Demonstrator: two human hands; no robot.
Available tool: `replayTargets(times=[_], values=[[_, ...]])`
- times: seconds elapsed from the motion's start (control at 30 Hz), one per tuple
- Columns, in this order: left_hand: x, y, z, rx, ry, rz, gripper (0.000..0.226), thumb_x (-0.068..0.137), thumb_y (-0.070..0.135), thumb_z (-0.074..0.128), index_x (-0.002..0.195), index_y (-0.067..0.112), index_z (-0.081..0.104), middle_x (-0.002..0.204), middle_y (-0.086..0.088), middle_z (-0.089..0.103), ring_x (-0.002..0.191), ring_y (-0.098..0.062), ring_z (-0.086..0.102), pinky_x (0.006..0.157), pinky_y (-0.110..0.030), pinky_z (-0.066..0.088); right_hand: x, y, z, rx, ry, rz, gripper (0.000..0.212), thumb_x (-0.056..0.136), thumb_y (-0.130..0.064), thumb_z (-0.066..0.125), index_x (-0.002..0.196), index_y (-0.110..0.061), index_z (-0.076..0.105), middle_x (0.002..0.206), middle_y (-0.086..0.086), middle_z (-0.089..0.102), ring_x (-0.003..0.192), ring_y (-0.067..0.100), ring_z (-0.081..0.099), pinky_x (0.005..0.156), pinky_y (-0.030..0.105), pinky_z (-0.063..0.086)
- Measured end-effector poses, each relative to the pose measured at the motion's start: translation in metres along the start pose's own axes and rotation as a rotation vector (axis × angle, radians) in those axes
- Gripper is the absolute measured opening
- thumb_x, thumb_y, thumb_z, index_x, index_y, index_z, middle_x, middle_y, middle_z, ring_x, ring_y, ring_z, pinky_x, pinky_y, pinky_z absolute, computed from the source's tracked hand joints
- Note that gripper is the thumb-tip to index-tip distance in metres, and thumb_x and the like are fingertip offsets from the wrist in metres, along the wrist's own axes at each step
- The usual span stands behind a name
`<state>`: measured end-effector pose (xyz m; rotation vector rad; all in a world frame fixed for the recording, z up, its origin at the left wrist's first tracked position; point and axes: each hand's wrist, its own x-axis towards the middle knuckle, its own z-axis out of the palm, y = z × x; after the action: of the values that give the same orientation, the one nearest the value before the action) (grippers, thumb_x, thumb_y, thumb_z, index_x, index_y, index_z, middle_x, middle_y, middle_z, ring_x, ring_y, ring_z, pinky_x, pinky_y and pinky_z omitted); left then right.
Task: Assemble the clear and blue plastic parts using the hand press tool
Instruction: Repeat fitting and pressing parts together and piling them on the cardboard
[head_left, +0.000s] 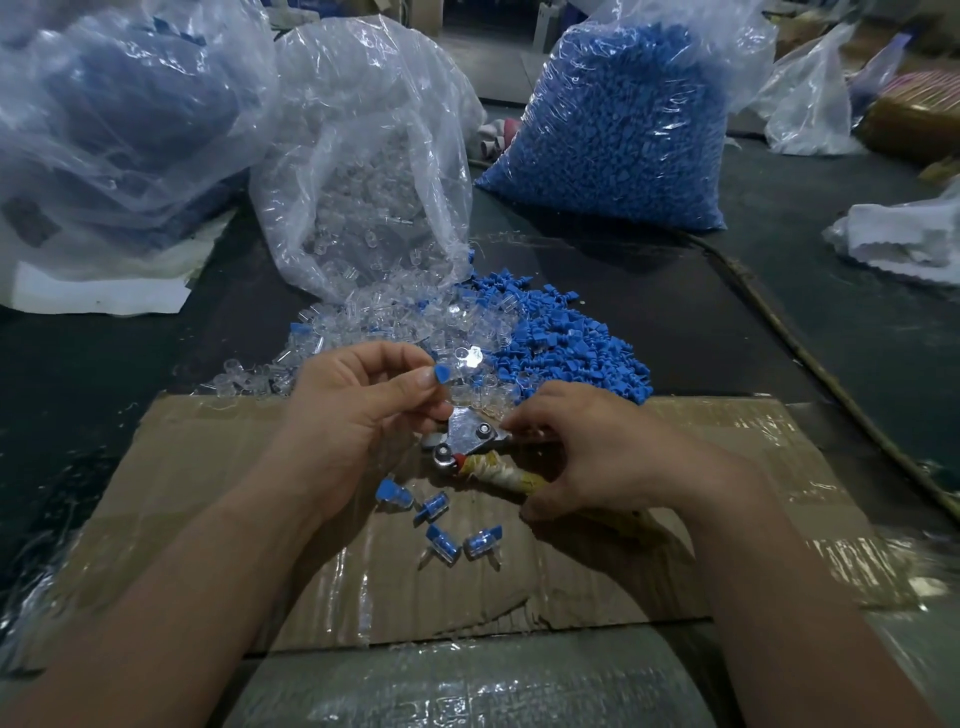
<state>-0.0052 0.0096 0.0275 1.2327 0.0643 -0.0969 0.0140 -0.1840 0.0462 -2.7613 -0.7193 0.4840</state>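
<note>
A taped cardboard sheet (208, 467) lies on the dark worktop (675, 312); a thin cord (821, 371) crosses its right side; crumpled white plastic (904, 239) sits beyond.

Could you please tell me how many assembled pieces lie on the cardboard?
4 pieces on the cardboard below the press tool: one upper left, one beside it, one lower middle, one lower right. Others may hide under the left hand or right hand.
</note>
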Motion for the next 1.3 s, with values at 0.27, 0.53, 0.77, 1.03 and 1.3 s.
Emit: replayTargets(times=[0.27, 0.53, 0.77, 1.03, 1.3], values=[[-0.001, -0.001, 0.0, -0.005, 0.029, 0.011, 0.017, 0.062, 0.007, 0.06, 0.079, 0.003, 0.059, 0.063, -0.008, 0.066, 0.057, -0.015, 0.065, 0.052, -0.02, 0.054, 0.001, -0.011, -0.002, -0.085, 0.049, -0.006, 0.031, 0.075, -0.034, 0.062, 0.102, -0.018, 0.061, 0.09, -0.001, 0.056, 0.082, 0.014, 0.05, 0.071, 0.031, 0.044], [0.004, -0.003, -0.003, 0.037, 0.057, 0.099, 0.016, 0.065, 0.009, 0.058, 0.081, 0.004, 0.058, 0.063, -0.003, 0.067, 0.059, -0.013, 0.065, 0.054, -0.018, 0.052, 0.004, -0.003, 0.003, -0.104, 0.127, -0.018, 0.017, 0.081, -0.028, 0.06, 0.097, -0.024, 0.053, 0.093, -0.005, 0.051, 0.085, 0.013, 0.047, 0.069, 0.028, 0.036], [0.001, -0.001, 0.003, 0.047, 0.059, 0.152, 0.017, 0.064, 0.011, 0.059, 0.08, 0.005, 0.057, 0.061, -0.002, 0.066, 0.059, -0.012, 0.065, 0.056, -0.018, 0.053, -0.001, 0.01, -0.005, -0.062, 0.32, -0.019, 0.022, 0.082, -0.024, 0.06, 0.086, -0.031, 0.04, 0.074, -0.017, 0.039, 0.067, 0.003, 0.039, 0.056, 0.016, 0.024], [-0.005, 0.001, 0.009, 0.154, 0.075, 0.237, 0.005, 0.078, 0.0, 0.056, 0.08, 0.004, 0.058, 0.064, -0.003, 0.066, 0.059, -0.008, 0.064, 0.057, -0.015, 0.051, 0.004, -0.006, 0.008, 0.032, 0.449, -0.093, 0.025, 0.086, -0.026, 0.058, 0.099, -0.025, 0.037, 0.09, -0.009, 0.035, 0.074, 0.005, 0.026, 0.062, 0.026, 0.018], [-0.005, -0.001, 0.009, 0.191, 0.097, 0.276, 0.008, 0.08, -0.001, 0.056, 0.081, 0.006, 0.059, 0.065, 0.001, 0.066, 0.061, -0.006, 0.062, 0.058, -0.014, 0.05, 0.006, -0.01, 0.011, 0.062, 0.383, -0.098, 0.025, 0.087, -0.03, 0.056, 0.102, -0.026, 0.036, 0.094, -0.008, 0.035, 0.078, 0.004, 0.027, 0.062, 0.017, 0.023]])
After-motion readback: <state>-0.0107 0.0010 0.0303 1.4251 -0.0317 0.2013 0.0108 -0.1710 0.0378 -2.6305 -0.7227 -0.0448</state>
